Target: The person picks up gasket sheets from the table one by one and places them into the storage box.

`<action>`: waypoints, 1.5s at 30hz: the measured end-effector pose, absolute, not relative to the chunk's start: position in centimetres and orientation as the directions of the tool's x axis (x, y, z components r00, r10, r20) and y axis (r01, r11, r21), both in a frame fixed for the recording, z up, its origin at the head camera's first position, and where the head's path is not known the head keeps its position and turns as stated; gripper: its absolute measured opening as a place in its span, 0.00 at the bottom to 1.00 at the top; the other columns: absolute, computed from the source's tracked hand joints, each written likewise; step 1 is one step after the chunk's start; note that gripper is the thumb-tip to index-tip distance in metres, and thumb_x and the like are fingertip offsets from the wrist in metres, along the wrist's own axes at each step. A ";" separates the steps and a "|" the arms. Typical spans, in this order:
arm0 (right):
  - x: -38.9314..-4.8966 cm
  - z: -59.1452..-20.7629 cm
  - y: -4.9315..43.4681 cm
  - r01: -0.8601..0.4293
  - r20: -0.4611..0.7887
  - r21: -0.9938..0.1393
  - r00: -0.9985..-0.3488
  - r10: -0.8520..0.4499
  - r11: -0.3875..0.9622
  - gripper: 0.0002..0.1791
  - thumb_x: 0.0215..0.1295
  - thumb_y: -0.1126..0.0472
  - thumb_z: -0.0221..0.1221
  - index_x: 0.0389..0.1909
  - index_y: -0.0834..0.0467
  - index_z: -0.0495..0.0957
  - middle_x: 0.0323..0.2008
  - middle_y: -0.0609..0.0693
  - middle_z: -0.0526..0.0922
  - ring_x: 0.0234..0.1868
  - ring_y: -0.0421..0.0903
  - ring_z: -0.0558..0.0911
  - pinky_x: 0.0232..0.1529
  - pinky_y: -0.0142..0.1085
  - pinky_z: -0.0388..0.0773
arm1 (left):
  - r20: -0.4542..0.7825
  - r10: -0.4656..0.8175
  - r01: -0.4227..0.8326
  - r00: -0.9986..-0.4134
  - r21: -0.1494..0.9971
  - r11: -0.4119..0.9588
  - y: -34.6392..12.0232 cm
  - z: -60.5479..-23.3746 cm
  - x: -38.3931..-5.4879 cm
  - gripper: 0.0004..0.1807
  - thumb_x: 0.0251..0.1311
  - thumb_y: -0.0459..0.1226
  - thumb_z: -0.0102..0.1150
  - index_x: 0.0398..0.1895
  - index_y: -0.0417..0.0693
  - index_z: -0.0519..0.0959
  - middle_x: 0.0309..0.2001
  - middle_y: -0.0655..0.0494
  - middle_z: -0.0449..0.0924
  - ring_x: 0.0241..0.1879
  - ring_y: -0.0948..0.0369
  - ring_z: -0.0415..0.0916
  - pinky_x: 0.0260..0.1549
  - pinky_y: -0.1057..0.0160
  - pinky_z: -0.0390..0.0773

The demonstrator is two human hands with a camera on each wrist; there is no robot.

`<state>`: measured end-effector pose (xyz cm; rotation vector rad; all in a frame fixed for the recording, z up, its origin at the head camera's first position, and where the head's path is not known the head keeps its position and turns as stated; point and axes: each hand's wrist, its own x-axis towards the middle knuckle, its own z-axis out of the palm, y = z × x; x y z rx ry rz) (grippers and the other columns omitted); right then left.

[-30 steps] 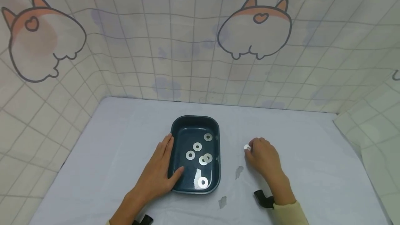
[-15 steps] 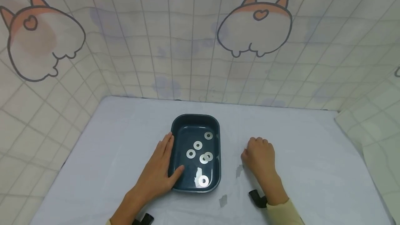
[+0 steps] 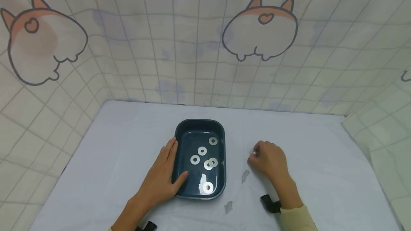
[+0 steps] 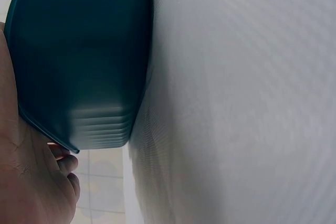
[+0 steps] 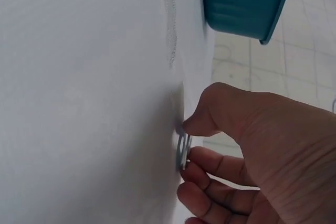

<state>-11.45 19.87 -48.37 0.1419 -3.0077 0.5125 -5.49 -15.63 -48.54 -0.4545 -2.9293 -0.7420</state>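
Observation:
In the head view my left hand (image 3: pixel 160 172) rests along the left side of a dark teal tray (image 3: pixel 183 152), fingers straight by the rim, thumb reaching over it. Several flat ring washers lie in the tray, among them one washer (image 3: pixel 208 188) near the front and another washer (image 3: pixel 213 140) toward the back. To the right of the tray, my right hand (image 3: pixel 271 159) is low over the white cloth. Thumb and fingertips pinch shiny metal washers (image 5: pixel 184 148) standing on edge close to the cloth, as the right wrist view shows. Fingers partly hide them.
Two grey patches, a near patch (image 3: pixel 228 207) and a farther patch (image 3: pixel 245 176), mark the white tablecloth (image 3: pixel 138 124) between tray and right hand. A tiled-pattern curtain (image 3: pixel 189 45) with cartoon animals hangs behind the table. Black wrist mounts show by both wrists, including the right mount (image 3: pixel 270 204).
My right hand shifted slightly left and turned, hiding the washer, then moved back right; the washer shows again at its fingertips. The left hand and tray hold their place.

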 end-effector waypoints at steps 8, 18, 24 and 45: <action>-10.9 -49.0 19.3 -0.161 0.126 -0.337 -0.984 -0.125 0.928 0.10 0.57 0.60 0.68 0.37 0.61 0.88 0.30 0.52 0.88 0.31 0.48 0.81 0.39 0.47 0.83 | 0.159 0.262 0.306 -0.952 0.449 0.839 -15.5 -48.8 -5.1 0.54 0.67 0.55 0.64 0.87 0.42 0.48 0.88 0.50 0.44 0.87 0.51 0.49 0.81 0.77 0.25; -10.5 -48.8 19.0 -0.193 0.138 -0.387 -0.979 -0.151 0.902 0.10 0.57 0.59 0.70 0.38 0.60 0.88 0.31 0.51 0.88 0.33 0.46 0.81 0.41 0.45 0.84 | 0.151 0.254 0.295 -0.955 0.451 0.842 -15.4 -49.0 -4.7 0.55 0.67 0.56 0.64 0.87 0.42 0.47 0.88 0.50 0.43 0.87 0.51 0.48 0.81 0.77 0.26; -10.4 -48.5 18.9 -0.213 0.145 -0.405 -0.975 -0.168 0.889 0.09 0.57 0.60 0.70 0.37 0.59 0.88 0.31 0.50 0.88 0.32 0.45 0.80 0.41 0.45 0.84 | 0.152 0.264 0.304 -0.953 0.452 0.839 -15.5 -49.0 -5.0 0.56 0.66 0.56 0.64 0.87 0.43 0.46 0.88 0.51 0.42 0.87 0.52 0.48 0.81 0.77 0.26; -10.9 -45.6 18.3 -0.331 0.202 -0.357 -0.940 -0.274 0.873 0.10 0.54 0.61 0.71 0.38 0.58 0.87 0.33 0.50 0.88 0.35 0.46 0.82 0.47 0.49 0.86 | 0.116 0.261 0.285 -0.958 0.436 0.853 -15.7 -48.4 -5.3 0.55 0.67 0.55 0.63 0.88 0.46 0.45 0.89 0.53 0.40 0.87 0.52 0.47 0.80 0.77 0.25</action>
